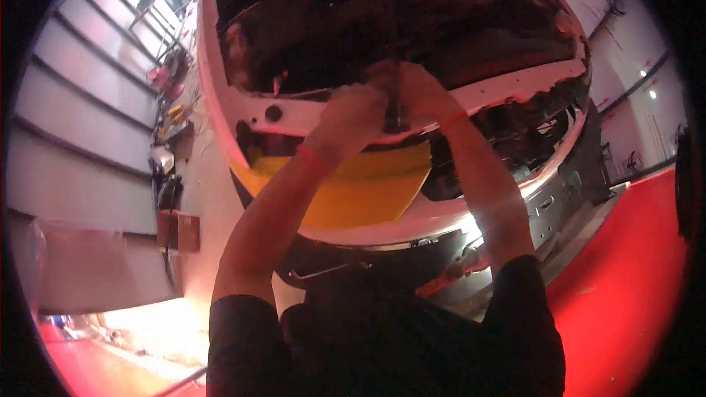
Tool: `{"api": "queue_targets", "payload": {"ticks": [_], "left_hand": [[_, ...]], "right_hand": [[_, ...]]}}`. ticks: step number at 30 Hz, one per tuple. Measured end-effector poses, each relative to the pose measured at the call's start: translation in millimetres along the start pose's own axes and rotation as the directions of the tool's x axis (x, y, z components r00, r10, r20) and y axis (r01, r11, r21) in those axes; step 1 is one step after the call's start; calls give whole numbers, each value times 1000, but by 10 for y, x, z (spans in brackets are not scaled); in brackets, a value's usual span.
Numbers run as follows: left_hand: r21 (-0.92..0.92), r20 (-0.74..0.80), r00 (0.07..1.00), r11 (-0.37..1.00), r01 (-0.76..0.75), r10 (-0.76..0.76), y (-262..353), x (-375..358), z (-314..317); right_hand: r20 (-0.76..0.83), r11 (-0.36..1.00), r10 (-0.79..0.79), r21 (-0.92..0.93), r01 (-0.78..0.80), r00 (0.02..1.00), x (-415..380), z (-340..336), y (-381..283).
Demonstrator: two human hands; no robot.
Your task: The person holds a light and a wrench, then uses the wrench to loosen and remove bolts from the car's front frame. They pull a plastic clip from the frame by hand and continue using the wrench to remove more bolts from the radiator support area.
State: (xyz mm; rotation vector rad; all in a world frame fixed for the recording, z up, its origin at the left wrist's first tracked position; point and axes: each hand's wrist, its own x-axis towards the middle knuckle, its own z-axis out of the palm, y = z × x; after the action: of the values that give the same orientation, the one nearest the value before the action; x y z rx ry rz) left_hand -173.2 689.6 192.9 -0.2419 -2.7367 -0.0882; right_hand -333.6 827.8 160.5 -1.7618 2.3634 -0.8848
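Both hands meet at the front edge of a pale vehicle body, beside a dark opening. My left hand is closed near the middle of the pale crossbar, its fingertips pointing inward. Close against it on the right, my right hand is closed too, bent over the bar. A narrow dark upright part shows between the two hands. Whatever the fingers grip is hidden by the hands and the dim light. Below my left forearm lies a yellow panel across the front of the body.
A bright light shines beneath my right forearm. A thin metal rod lies just ahead of my body. Along the left wall stand a brown box and several tools. Red flooring runs along the right.
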Motion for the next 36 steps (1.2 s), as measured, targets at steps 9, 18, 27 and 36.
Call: {"api": "queue_targets", "payload": {"ticks": [9,18,27,36], "left_hand": [[-672,238,911,620,405,-336,246,-1380,-828],[-289,307,713,652,701,-631,575,-3010,145],[32,199,731,750,661,-653,771,-3187,520],[-592,364,486,206,779,-794,608,-2799,-88]], "right_hand": [[118,361,13,926,-115,993,-60,-157,-564],[86,754,-115,657,31,990,-41,-69,-299],[24,932,-337,145,331,941,63,18,57],[-288,999,-23,-49,9,957,-66,-63,-313]]}}
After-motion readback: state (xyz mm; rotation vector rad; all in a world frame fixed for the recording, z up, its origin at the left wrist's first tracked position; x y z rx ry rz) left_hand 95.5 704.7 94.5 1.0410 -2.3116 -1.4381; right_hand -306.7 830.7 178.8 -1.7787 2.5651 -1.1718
